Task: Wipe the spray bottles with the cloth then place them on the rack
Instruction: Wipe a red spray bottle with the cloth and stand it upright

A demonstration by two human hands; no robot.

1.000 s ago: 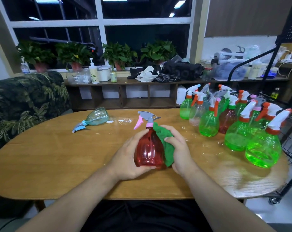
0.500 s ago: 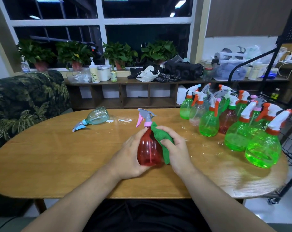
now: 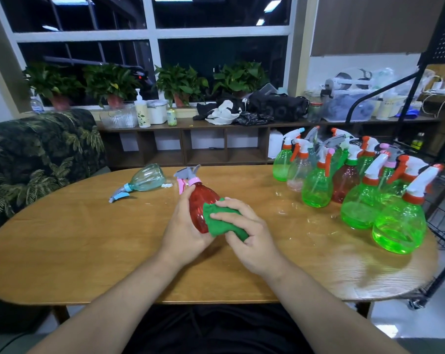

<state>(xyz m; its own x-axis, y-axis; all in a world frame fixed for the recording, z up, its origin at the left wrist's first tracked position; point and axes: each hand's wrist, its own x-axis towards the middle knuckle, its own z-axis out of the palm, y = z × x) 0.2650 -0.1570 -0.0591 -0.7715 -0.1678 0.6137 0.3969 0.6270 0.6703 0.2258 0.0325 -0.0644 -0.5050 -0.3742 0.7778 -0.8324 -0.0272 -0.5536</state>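
Left hand (image 3: 184,233) gripping tilted red spray bottle (image 3: 199,203), right hand (image 3: 247,238) pressing green cloth (image 3: 220,223) against it

The red spray bottle (image 3: 199,210) at centre frame is showing glossy, translucent plastic, while the green cloth (image 3: 224,223) against it is looking soft and matt. The table (image 3: 88,238) is showing smooth, faintly shiny wood grain. At right, the green bottles (image 3: 395,226) are gleaming as clear plastic beside a dark metal wire rack (image 3: 443,221).

Wooden table (image 3: 71,251) bearing clustered spray bottles (image 3: 356,190), one clear bottle (image 3: 147,178) toppled.
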